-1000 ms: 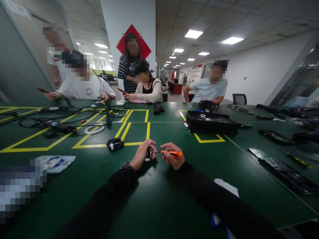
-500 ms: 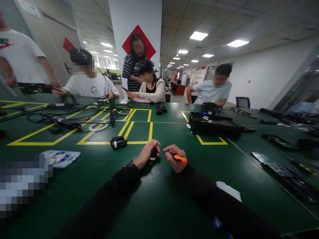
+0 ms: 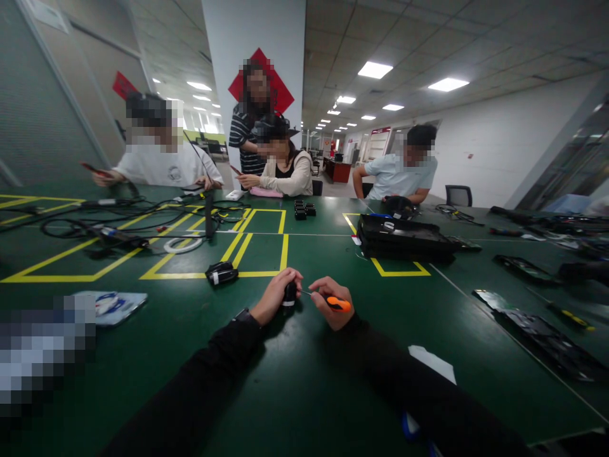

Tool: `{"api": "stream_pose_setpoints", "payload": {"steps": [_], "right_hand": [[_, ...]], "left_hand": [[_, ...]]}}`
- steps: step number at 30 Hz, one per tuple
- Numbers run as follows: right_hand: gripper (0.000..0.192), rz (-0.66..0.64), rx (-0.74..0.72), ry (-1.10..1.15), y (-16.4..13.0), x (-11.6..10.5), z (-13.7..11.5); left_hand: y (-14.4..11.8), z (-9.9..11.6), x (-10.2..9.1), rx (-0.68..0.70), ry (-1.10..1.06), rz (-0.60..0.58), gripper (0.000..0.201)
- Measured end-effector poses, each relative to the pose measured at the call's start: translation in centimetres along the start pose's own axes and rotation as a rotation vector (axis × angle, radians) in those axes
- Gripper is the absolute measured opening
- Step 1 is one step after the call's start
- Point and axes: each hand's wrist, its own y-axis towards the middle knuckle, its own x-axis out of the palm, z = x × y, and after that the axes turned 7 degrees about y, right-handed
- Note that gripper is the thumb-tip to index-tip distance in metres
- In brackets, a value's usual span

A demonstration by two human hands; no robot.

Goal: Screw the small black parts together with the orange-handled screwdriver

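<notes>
Spanning the room: green table (image 3: pixel 295 393).

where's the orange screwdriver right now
The orange screwdriver sits in the right hand near the middle of the head view, its tip toward the small black part gripped by the left hand over the green table.

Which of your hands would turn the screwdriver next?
Probably the right hand: it already grips the orange-handled screwdriver, tip toward the small black part that the left hand holds.
</notes>
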Motion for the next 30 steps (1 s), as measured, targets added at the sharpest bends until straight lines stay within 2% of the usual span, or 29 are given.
{"api": "stream_pose_setpoints", "payload": {"steps": [5,18,25,27,30], "right_hand": [[0.008,0.003,0.028,0.026,-0.18,0.05,0.43],[0.007,0.003,0.018,0.071,-0.34,-0.01,0.59],[0.013,-0.022,-0.122,0.072,0.27,-0.07,0.32],[0.011,-0.031,-0.103,0.09,0.33,-0.15,0.21],[0.012,-0.004,0.009,0.126,0.27,-0.18,0.39]], "left_hand": [[-0.12,0.13,0.09,-0.019,0.002,0.009,0.028],[-0.11,-0.05,0.15,-0.004,0.015,-0.002,0.027],[-0.01,0.03,0.21,0.014,0.026,0.028,0.027],[-0.03,0.11,0.18,0.017,0.026,0.017,0.027],[-0.16,0.29,0.18,0.008,0.026,-0.011,0.027]]}}
